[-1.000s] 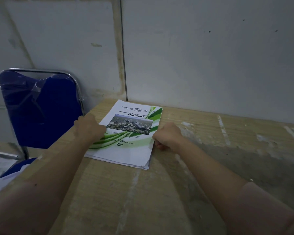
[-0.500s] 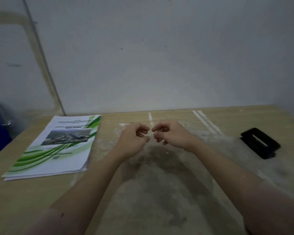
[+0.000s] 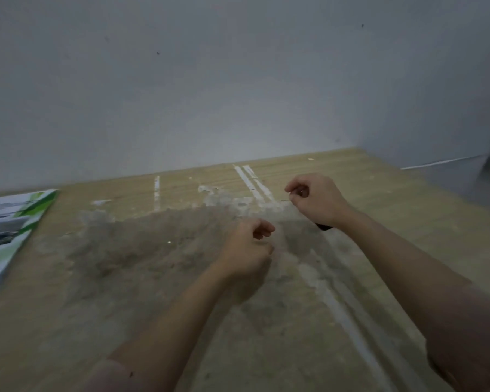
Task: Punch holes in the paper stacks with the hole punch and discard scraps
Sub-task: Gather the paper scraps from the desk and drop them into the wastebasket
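Note:
The paper stack, with a white and green printed cover, lies flat at the table's far left, cut off by the frame edge. My left hand hovers over the middle of the table, fingers loosely curled with nothing visible in them. My right hand is further back and to the right, fingertips pinched together. Only a small black corner of the hole punch shows beneath my right wrist; the rest is hidden. Neither hand touches the paper.
The wooden table has a worn grey patch in the middle and white streaks. A plain wall runs along its back edge. The table's right edge drops off at the far right.
The view has swung right, away from the blue chair. Both hands left the paper stack and moved right; my right hand now covers the hole punch, which was in plain view half a second ago.

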The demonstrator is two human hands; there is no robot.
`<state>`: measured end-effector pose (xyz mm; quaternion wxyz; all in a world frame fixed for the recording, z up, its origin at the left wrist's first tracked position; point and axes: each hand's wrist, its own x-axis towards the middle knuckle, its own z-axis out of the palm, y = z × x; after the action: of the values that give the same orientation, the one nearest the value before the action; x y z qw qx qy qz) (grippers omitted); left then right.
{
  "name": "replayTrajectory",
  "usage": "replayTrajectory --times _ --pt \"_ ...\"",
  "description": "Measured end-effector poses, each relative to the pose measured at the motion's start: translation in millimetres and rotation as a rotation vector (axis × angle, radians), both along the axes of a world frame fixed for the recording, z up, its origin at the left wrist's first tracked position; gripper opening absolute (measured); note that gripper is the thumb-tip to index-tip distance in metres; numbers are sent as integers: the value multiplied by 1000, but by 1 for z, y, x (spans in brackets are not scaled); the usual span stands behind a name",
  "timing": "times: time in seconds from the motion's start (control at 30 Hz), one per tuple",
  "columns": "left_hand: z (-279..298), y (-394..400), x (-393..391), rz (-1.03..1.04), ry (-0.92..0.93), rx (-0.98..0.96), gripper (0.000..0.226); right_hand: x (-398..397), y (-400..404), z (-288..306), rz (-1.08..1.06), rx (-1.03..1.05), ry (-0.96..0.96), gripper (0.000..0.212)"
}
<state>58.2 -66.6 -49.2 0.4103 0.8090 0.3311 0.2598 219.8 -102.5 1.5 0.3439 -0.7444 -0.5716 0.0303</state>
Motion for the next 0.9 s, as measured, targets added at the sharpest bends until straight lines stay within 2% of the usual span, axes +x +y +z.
replayTrajectory --times 0.23,0.33,0.43,0.57,0.63,0.77,0.9 --pt "-8 3 65 106 110 120 33 64 -8 -17 -144 -9 -123 27" --pt "-12 2 87 144 136 179 40 82 -4 -23 -199 -84 -9 44" --pt "-17 0 103 174 160 161 62 87 0 -28 -196 -186 138 58" --pt "-27 0 113 137 418 303 87 89 4 -41 -165 -179 111 34" --pt "-32 2 113 98 493 355 95 93 5 -39 -152 -174 132 31" --pt "-33 3 111 99 520 347 99 111 2 -28 -201 -132 333 31" --pt "-31 1 111 104 505 333 99 130 -2 -27 -274 -131 336 34"
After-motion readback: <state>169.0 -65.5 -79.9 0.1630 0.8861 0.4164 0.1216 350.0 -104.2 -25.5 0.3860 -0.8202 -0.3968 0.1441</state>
